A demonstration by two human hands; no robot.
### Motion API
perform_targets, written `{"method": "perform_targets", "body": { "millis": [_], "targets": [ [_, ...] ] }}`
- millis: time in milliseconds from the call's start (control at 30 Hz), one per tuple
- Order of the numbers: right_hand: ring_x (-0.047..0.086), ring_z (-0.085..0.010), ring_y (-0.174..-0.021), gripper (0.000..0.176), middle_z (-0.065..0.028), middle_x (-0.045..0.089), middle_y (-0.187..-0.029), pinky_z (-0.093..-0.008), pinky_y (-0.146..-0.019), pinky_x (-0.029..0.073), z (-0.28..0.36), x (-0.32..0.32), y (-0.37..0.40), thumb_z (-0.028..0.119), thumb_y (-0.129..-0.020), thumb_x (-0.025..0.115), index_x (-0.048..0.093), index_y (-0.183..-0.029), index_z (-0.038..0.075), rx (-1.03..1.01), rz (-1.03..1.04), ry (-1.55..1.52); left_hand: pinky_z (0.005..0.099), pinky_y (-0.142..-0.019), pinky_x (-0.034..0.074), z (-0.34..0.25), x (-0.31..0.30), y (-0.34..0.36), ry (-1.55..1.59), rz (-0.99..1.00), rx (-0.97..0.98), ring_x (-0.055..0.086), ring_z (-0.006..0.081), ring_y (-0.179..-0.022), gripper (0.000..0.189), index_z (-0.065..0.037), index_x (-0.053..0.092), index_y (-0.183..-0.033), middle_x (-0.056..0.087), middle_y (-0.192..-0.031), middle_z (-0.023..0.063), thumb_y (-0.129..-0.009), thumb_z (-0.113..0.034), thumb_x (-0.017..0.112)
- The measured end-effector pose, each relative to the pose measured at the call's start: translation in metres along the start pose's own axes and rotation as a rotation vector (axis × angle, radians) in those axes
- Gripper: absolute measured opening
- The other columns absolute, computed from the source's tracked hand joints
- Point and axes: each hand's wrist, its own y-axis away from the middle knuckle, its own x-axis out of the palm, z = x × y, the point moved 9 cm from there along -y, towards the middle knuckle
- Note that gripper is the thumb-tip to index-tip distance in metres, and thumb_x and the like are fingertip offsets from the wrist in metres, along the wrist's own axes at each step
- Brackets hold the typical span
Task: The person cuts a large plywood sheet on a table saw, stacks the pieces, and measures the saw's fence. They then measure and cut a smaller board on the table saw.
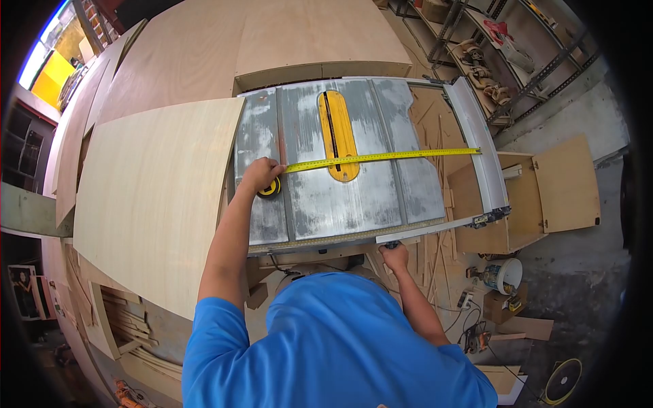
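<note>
My left hand point(262, 173) is closed on a tape measure point(271, 190) over the left side of a table saw point(320, 211). Its yellow blade point(401, 155) stretches rightward across the grey metal top and the yellow throat plate point(338, 136) around the slot. The far end of the blade touches the metal fence point(483, 156) on the right. Below the saw's front edge, my right hand point(394, 258) is wrapped around a black knob point(390, 244) near the front rail point(428, 232). Part of the knob is hidden by the fingers.
A pale plywood sheet point(149, 190) lies left of the saw, with larger wood panels point(224, 41) behind. Metal shelves point(503, 54) hold tools at the back right. On the right stand an open wooden cabinet point(564, 183), a white bucket point(510, 274) and floor cables.
</note>
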Motion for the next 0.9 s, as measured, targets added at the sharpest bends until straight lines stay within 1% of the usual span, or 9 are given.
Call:
{"method": "perform_targets", "body": {
  "millis": [133,233,333,633,900],
  "targets": [
    [0.071,-0.0384,-0.085,0.043,-0.0249,0.071,-0.085,-0.0435,-0.076,0.053,-0.0008,0.0001,-0.0005,0.033,-0.067,0.073,0.072,-0.088,-0.004,0.009,0.002,0.014,0.0447,-0.073,0.052,-0.0007,-0.0003,0.0003,0.000,0.003,-0.015,0.066,0.0369,-0.075,0.041,-0.005,0.075,-0.087,0.068,-0.077,0.0200,-0.092,-0.043,0.061],
    [0.071,-0.0380,-0.085,0.043,-0.0247,0.071,-0.085,-0.0432,-0.076,0.053,-0.0015,0.0000,-0.0003,0.033,-0.067,0.073,0.072,-0.087,-0.005,0.012,0.006,0.017,0.0428,-0.070,0.051,0.0003,0.0008,-0.0005,0.012,-0.011,0.004,0.067,0.0345,-0.074,0.042,-0.002,0.075,-0.088,0.068,-0.077,0.0203,-0.092,-0.042,0.063],
    [0.071,-0.0374,-0.084,0.043,-0.0243,0.071,-0.084,-0.0429,-0.075,0.053,-0.0035,0.0023,-0.0029,0.033,-0.067,0.073,0.072,-0.086,-0.005,0.010,0.011,0.025,0.0447,-0.073,0.052,0.0009,0.0004,-0.0005,-0.001,-0.003,-0.006,0.067,0.0367,-0.076,0.040,-0.006,0.075,-0.087,0.069,-0.078,0.0198,-0.092,-0.044,0.061],
    [0.071,-0.0368,-0.083,0.043,-0.0243,0.071,-0.082,-0.0423,-0.074,0.053,-0.0050,0.0033,-0.0035,0.034,-0.068,0.073,0.071,-0.085,-0.005,0.020,0.026,0.030,0.0442,-0.074,0.052,0.0040,0.0029,-0.0032,-0.012,-0.002,-0.008,0.067,0.0361,-0.078,0.040,-0.006,0.075,-0.088,0.070,-0.079,0.0190,-0.092,-0.044,0.062],
    [0.071,-0.0370,-0.083,0.044,-0.0251,0.071,-0.083,-0.0423,-0.075,0.053,-0.0021,0.0009,-0.0020,0.034,-0.068,0.073,0.071,-0.086,-0.006,0.010,0.020,0.028,0.0442,-0.074,0.052,0.0033,0.0027,-0.0024,0.000,0.006,-0.003,0.067,0.0366,-0.078,0.038,-0.006,0.075,-0.088,0.069,-0.079,0.0198,-0.091,-0.042,0.062]
  ]
}}
